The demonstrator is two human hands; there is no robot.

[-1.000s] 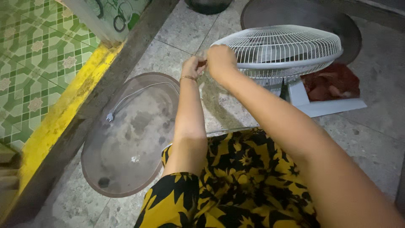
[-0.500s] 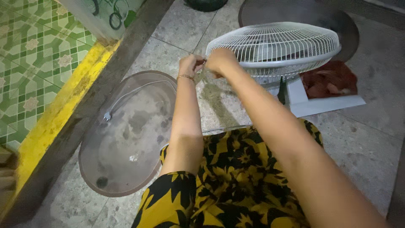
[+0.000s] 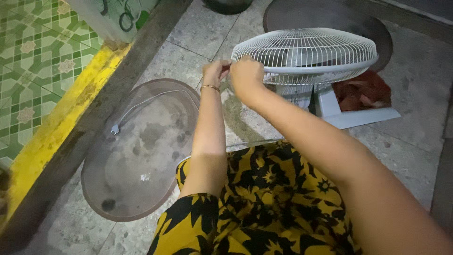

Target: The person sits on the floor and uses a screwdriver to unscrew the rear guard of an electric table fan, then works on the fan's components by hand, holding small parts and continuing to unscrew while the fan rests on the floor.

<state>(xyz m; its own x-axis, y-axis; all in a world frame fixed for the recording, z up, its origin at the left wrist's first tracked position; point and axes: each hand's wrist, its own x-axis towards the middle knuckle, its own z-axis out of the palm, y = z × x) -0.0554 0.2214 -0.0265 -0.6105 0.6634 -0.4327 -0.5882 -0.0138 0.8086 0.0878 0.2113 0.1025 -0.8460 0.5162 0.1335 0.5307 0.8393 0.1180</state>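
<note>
On the stone floor (image 3: 198, 42) in front of your knees stands one white fan (image 3: 306, 52), its round wire grille (image 3: 325, 47) tilted face up, its white base (image 3: 349, 115) resting on the floor beneath it. Both your hands meet at the near left rim of that grille: your left hand (image 3: 215, 72), wearing one thin bangle (image 3: 210, 87) at the wrist, has its fingers pinched together on something at the rim, and your right hand (image 3: 246, 75) is curled shut just beside it, touching the grille's edge; what exactly either hand pinches is too small to tell. One large round metal tray (image 3: 141, 146) lies flat to your left, with one white cord and plug (image 3: 137, 106) lying in it. A second dark round tray (image 3: 330, 16) lies behind the fan. One reddish cloth (image 3: 363, 92) sits beside the base. Your lap shows yellow-and-black flowered fabric (image 3: 264, 203).
</note>
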